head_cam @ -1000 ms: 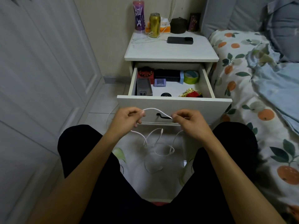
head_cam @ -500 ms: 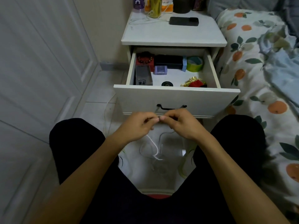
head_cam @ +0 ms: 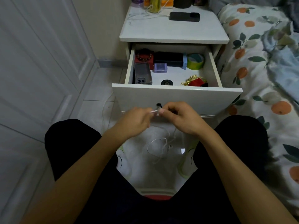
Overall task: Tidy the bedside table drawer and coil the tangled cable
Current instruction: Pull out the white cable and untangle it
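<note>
A thin white cable [head_cam: 159, 143] hangs in loose loops between my knees, above the floor. My left hand [head_cam: 135, 122] and my right hand [head_cam: 181, 118] meet in front of the drawer face and both pinch the cable's upper part between fingertips. The white bedside table drawer [head_cam: 176, 97] stands pulled out. Inside lie a phone case [head_cam: 143, 73], a red box with a bead bracelet [head_cam: 144, 57], a black box [head_cam: 169, 59], a small purple box [head_cam: 160, 67], a green tape roll [head_cam: 195, 61], a black disc [head_cam: 167, 82] and a red and gold ornament [head_cam: 195, 80].
On the table top [head_cam: 171, 29] lie a dark phone [head_cam: 184, 16], a white cord and a gold can [head_cam: 154, 4]. A bed with an orange-print cover [head_cam: 258, 65] flanks the right. White cupboard doors [head_cam: 40, 62] stand left. Another cord [head_cam: 103, 109] trails down the floor.
My hands came together from a spread hold to a fingertip pinch at the middle. The hanging loops drew closer below. The view tilted down and nearer to the drawer.
</note>
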{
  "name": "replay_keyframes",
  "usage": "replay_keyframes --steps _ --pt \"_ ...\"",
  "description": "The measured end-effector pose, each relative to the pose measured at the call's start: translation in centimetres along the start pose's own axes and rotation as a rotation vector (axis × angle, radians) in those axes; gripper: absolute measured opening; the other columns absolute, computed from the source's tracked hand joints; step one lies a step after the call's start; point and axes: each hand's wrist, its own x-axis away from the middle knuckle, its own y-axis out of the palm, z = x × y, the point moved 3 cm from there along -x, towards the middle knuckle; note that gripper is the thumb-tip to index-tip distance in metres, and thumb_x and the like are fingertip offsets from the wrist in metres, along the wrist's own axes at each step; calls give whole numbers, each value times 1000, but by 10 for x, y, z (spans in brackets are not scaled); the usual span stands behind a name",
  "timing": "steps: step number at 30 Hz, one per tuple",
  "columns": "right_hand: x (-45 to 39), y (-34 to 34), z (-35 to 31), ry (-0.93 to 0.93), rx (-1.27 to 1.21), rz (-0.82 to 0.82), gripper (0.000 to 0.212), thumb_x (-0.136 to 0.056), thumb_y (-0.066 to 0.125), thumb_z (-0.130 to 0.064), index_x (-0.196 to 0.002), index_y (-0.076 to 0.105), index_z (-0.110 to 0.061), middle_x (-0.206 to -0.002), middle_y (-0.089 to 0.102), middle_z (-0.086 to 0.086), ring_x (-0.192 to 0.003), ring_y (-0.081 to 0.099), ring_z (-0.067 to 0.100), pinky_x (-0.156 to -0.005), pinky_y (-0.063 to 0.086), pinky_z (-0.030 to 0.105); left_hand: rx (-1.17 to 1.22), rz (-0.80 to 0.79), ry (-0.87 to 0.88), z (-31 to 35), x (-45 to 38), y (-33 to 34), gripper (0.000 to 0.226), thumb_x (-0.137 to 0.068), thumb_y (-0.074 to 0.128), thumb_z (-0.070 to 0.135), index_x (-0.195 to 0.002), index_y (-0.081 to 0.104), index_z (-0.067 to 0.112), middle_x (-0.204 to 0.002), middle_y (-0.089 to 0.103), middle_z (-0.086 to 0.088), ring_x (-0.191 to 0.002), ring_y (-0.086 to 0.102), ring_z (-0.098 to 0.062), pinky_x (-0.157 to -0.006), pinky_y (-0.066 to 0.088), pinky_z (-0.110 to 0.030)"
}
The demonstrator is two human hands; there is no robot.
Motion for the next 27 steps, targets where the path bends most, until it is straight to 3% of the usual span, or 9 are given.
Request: replay_keyframes --steps 2,6,9,12,15,19,22,24,27 --pt "3 -9 -1 22 -15 9 22 -95 57 -36 -84 68 -20 -67 56 0 -58 47 7 -56 40 17 -239 48 -125 -23 -7 -6 33 -101 39 34 -95 64 14 -88 68 -10 -81 63 -30 -69 48 -36" --pt "12 -26 0 30 -20 36 24 -95 58 -35 -85 67 -14 -68 56 6 -60 48 8 -58 41 22 -572 -178 -502 -73 -1 -17 30 -101 42 29 -109 62 8 -109 64 -15 -95 61 -33 -79 50 -38" --pt "8 -25 0 19 -40 74 22 -96 57 -32 -86 67 -15 -72 59 13 -62 48 10 -61 41 27 -263 -169 -266 -48 -2 -8 30 -94 58 39 -114 63 17 -108 66 -5 -98 62 -22 -84 49 -32" --pt "3 -14 -6 -15 -50 57 22 -97 57 -31 -87 66 -14 -65 53 0 -58 45 7 -57 39 22 101 -27 1 3 2 -1 20 -97 52 38 -95 66 23 -87 70 5 -80 64 -7 -75 50 -25" --pt "3 -12 -7 -1 -38 49 25 -97 56 -33 -87 68 -13 -62 51 -5 -55 44 4 -53 37 18 -71 60 -68 -12 -5 1 34 -102 38 35 -86 63 17 -78 70 -2 -72 64 -18 -69 51 -35" --pt "8 -17 0 41 -2 35 24 -95 58 -35 -84 69 -16 -64 53 -1 -58 47 7 -59 41 23 -471 -174 -484 -57 -1 -1 32 -102 41 33 -115 62 12 -114 63 -12 -99 60 -31 -75 43 -32" --pt "5 -14 0 42 -13 60 27 -95 58 -37 -82 67 -16 -61 50 -1 -55 43 7 -55 38 22 -246 -39 -157 -30 -1 -1 33 -94 57 36 -123 60 21 -114 66 -4 -100 61 -23 -83 50 -35" --pt "1 -9 -2 30 -30 60 29 -96 57 -37 -81 67 -14 -61 51 1 -54 43 8 -54 37 23 -34 5 50 5 2 -1 26 -94 55 39 -107 68 20 -94 70 2 -84 64 -15 -75 52 -35" --pt "-1 -5 -4 23 -49 38 28 -95 57 -38 -81 67 -17 -61 51 1 -54 44 8 -53 37 22 17 105 13 6 -1 -1 24 -96 46 24 -91 68 16 -73 68 5 -69 64 -14 -69 53 -35"
